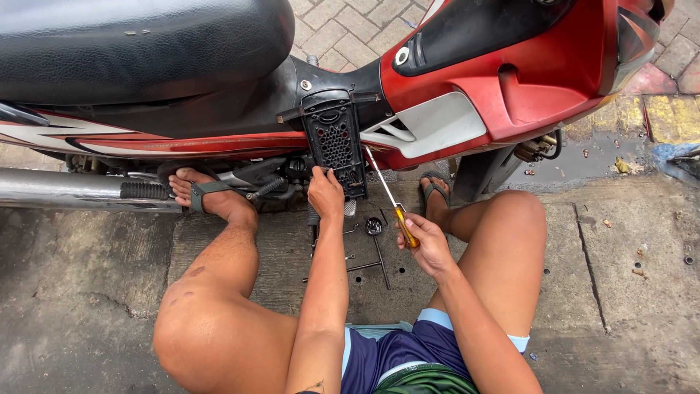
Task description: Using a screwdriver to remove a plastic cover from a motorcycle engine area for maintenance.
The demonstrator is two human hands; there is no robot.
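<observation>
Seen from above, a person sits on a concrete pavement (87, 292) with knees spread, facing the side of a red and black motorcycle (503, 87). All places here are given from the black perforated cover panel (335, 142) that hangs on the motorcycle's side, below the seat (131, 44).

The left hand (325, 193) grips the panel's lower edge, fingers closed around it. The right hand (423, 241), below and to the right of the panel, is closed around the orange handle of a screwdriver (390, 201). The metal shaft slants up and left, its tip ending just beside the panel's right edge.

On the pavement directly below the panel lie a small round black part (374, 226) and a long thin metal rod tool (372, 264), near each other. No container shows clearly; whether the round part holds anything cannot be told.

A sandalled foot (208, 193) rests left of the panel, by the chrome exhaust pipe (65, 188). Another foot rests to its right.
</observation>
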